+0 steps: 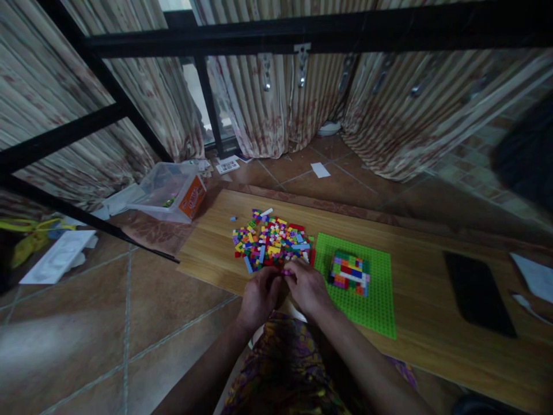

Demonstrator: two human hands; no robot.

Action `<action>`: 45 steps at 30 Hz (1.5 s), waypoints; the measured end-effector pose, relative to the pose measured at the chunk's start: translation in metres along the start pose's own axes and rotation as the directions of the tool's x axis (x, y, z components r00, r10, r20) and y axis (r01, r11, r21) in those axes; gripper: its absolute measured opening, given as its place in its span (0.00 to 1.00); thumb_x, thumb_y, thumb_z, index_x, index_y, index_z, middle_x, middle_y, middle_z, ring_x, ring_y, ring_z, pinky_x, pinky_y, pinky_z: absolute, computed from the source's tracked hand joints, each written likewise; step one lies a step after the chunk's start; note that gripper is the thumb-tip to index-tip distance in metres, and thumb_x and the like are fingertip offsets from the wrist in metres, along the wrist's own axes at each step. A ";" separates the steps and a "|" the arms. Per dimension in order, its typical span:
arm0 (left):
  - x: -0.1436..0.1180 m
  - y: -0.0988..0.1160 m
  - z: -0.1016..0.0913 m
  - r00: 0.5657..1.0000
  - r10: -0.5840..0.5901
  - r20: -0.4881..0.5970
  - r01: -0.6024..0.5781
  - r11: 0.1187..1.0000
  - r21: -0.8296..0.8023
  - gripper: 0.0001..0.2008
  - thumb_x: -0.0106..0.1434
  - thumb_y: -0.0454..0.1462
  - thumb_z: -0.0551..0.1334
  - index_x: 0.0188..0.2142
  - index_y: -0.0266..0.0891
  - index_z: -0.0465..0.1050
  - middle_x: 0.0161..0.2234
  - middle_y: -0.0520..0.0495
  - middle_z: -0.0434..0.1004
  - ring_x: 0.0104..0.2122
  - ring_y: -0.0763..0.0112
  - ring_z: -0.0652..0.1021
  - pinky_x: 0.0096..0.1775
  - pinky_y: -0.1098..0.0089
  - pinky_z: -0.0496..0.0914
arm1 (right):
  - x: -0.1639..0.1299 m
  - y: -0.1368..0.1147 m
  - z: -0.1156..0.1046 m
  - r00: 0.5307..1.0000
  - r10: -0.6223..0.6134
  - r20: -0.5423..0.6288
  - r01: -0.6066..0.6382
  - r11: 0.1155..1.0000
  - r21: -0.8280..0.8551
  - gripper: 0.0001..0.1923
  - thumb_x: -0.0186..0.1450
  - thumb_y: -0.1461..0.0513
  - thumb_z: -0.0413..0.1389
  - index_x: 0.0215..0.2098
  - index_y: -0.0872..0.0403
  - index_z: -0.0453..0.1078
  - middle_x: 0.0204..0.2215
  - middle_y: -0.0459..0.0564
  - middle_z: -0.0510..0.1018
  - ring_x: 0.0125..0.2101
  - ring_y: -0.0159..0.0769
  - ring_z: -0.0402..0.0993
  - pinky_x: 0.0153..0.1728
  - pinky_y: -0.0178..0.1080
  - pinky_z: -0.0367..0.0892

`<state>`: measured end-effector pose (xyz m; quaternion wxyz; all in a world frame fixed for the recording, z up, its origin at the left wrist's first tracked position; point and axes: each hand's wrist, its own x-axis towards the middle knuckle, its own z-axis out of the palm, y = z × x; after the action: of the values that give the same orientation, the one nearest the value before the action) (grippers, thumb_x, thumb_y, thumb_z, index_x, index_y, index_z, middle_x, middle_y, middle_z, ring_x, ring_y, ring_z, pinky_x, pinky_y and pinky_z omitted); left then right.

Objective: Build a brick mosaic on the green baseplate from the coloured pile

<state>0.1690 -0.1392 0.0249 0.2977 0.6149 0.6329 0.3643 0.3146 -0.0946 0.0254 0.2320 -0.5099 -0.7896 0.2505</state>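
Observation:
Both hands meet at the near edge of a heap of small toy building bricks (276, 242) in many colours. A purple-pink toy brick (286, 272) is pinched in the fingers of my right hand (309, 288). Close against it, my left hand (259, 297) has curled, closed fingers; whatever is in them is hidden. To the right of my hands, a green studded baseplate (380, 288) lies flat on the wooden board. On it stands a low, multicoloured block of joined bricks (351, 272).
The bricks and baseplate lie on a long wooden tabletop (207, 242). A dark flat tablet-like object (477, 294) is at its right. A clear plastic bin (166, 190) with an orange label stands beyond the left end. Dark metal bars (276, 37) cross above, before striped curtains (268, 115).

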 end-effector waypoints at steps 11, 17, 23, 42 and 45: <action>-0.002 0.002 -0.006 0.995 0.000 0.102 0.014 0.990 -0.143 0.12 0.68 0.44 0.56 0.42 0.40 0.73 0.36 0.47 0.79 0.36 0.68 0.78 0.38 0.70 0.71 | -0.017 -0.012 0.007 0.922 0.385 0.038 -0.307 0.668 0.678 0.11 0.60 0.53 0.59 0.34 0.51 0.76 0.29 0.47 0.81 0.30 0.37 0.76 0.34 0.39 0.71; -0.005 -0.004 -0.008 0.986 -0.012 0.167 0.053 0.970 -0.239 0.15 0.68 0.47 0.55 0.41 0.38 0.72 0.33 0.48 0.77 0.33 0.69 0.76 0.35 0.71 0.70 | -0.020 -0.011 0.011 0.918 0.387 0.083 -0.320 0.604 0.730 0.12 0.58 0.52 0.60 0.33 0.51 0.75 0.28 0.48 0.80 0.29 0.37 0.76 0.32 0.39 0.72; -0.005 -0.005 -0.010 0.983 -0.019 0.180 0.072 0.952 -0.296 0.16 0.69 0.48 0.53 0.39 0.38 0.70 0.29 0.50 0.72 0.30 0.72 0.73 0.33 0.73 0.69 | -0.021 -0.013 0.012 0.919 0.376 0.118 -0.331 0.576 0.748 0.14 0.58 0.51 0.60 0.34 0.52 0.75 0.28 0.48 0.80 0.28 0.35 0.75 0.32 0.38 0.72; -0.003 -0.010 -0.012 0.946 -0.078 0.316 0.232 0.841 -0.488 0.19 0.66 0.51 0.55 0.31 0.38 0.66 0.22 0.55 0.63 0.21 0.78 0.64 0.24 0.75 0.60 | -0.025 -0.025 0.008 0.840 0.426 0.335 -0.420 0.120 0.900 0.18 0.48 0.52 0.69 0.30 0.55 0.76 0.22 0.44 0.76 0.22 0.29 0.69 0.24 0.34 0.68; -0.003 -0.010 -0.010 0.949 -0.098 0.298 0.246 0.822 -0.513 0.19 0.66 0.52 0.56 0.33 0.38 0.66 0.22 0.56 0.62 0.20 0.79 0.63 0.24 0.76 0.60 | -0.024 -0.025 0.006 0.837 0.423 0.348 -0.400 0.036 0.916 0.19 0.47 0.52 0.70 0.32 0.55 0.76 0.25 0.46 0.78 0.24 0.29 0.72 0.26 0.35 0.70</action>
<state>0.1548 -0.1435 0.0220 0.5717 0.4871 0.5120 0.4168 0.3030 -0.1268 0.0335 0.4253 -0.4479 -0.2621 0.7415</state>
